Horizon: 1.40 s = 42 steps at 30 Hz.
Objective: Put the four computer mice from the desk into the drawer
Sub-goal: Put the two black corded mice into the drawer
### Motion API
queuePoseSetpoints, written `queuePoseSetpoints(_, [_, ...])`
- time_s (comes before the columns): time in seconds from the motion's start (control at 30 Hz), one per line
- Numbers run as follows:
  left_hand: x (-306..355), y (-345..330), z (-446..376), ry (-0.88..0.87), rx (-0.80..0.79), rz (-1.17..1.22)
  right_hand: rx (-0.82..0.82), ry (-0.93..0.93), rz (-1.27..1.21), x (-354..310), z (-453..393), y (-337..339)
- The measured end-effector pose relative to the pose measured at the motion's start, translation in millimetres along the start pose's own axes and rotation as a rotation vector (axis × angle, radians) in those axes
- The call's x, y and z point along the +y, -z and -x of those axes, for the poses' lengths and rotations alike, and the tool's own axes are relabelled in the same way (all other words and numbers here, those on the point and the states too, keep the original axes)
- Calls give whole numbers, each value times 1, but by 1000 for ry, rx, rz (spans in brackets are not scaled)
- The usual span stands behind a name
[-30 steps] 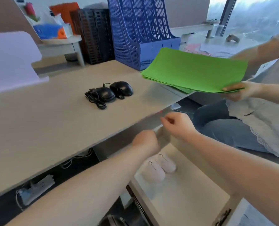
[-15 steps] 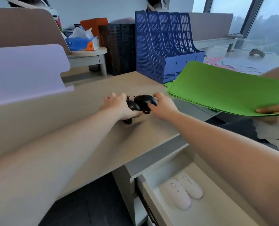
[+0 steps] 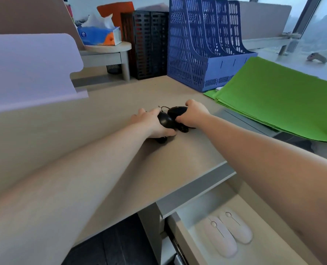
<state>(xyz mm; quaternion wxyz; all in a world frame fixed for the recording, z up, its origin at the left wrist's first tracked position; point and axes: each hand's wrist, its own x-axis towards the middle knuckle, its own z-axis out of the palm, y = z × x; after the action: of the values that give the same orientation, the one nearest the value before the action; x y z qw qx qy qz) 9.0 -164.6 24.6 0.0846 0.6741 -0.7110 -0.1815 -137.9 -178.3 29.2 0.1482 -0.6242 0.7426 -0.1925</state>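
Note:
Two black wired mice lie side by side in the middle of the beige desk point(image 3: 120, 169). My left hand point(image 3: 149, 123) is closed around the left black mouse point(image 3: 164, 120). My right hand point(image 3: 194, 115) grips the right black mouse point(image 3: 175, 111) from the right side. Their bundled cables partly show under the hands. Below the desk edge the drawer point(image 3: 180, 236) stands pulled out, and two white mice point(image 3: 223, 239) point(image 3: 237, 227) lie next to each other on its floor.
A blue magazine rack point(image 3: 204, 46) and a black one point(image 3: 149, 44) stand at the back of the desk. Another person's hand holds green folders point(image 3: 281, 100) over the right edge. A tissue box point(image 3: 99, 35) sits on a small shelf, a pale purple panel point(image 3: 29, 67) at left.
My hands left the drawer front and reached up to the two black mice on the desk. Since half a second ago the fingers have closed more tightly around them.

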Motion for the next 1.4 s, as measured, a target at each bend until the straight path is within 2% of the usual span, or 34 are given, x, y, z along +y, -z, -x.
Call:
queuePoseSetpoints(0.4, [14,15,15,-69,-141,-157,95,-32,-30,27,23,9])
queuePoseSetpoints(0.7, [25,8,31,-159,-101,-195,108,-39,-71,45,45,23])
queuePoseSetpoints(0.87, [34,5,44,-154,-165,-254,111,-33,-105,57,61,29])
queuePoseSetpoints(1.17, [48,-7,72,-36,42,-66,142,-56,-155,77,93,46])
queuePoseSetpoints(1.4, [73,-24,121,-90,65,-111,162,-66,-234,94,135,62])
